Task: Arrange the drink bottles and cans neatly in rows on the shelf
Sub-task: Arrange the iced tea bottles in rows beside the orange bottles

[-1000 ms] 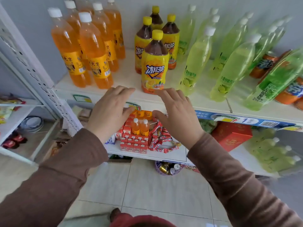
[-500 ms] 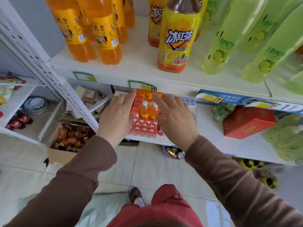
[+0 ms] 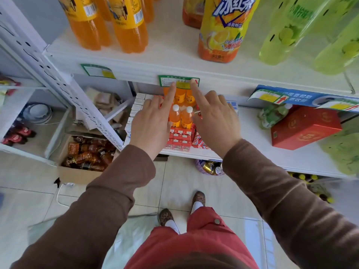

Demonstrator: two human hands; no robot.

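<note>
My left hand [image 3: 150, 125] has its fingers [image 3: 169, 98] loose, index straight and pointing up toward the green price tag [image 3: 178, 81] on the upper shelf's front edge; holding nothing. My right hand [image 3: 216, 121] is the same: index finger straight with its tip at the tag's right end, other fingers lightly bent, nothing gripped. Can't tell if either fingertip actually touches the tag.

Between the two hands, two small orange bottles [image 3: 181, 117] with white caps stand upright side by side on the lower shelf [image 3: 252, 144], more orange ones behind them under the upper shelf. Below them, rows of small red cartons [image 3: 178, 140] at the lower shelf's front edge; white boxes [image 3: 136, 109] to their left, partly hidden by my left hand.

Upper shelf [image 3: 174, 61]: tall orange soda bottles [image 3: 128, 24] at the left end, one iced tea bottle [image 3: 221, 30] with yellow label near the front edge in the middle, another behind it, green bottles [image 3: 287, 30] toward the right, leaning.

Lower shelf right side: red gift box [image 3: 305, 127], small green bottles [image 3: 272, 114] just beside it.

Floor: cardboard box of dark bottles [image 3: 87, 154] at left, a basket with cans [image 3: 209, 166] under the lower shelf. My brown sleeves [image 3: 108, 200], red trousers and patterned shoes show below.
</note>
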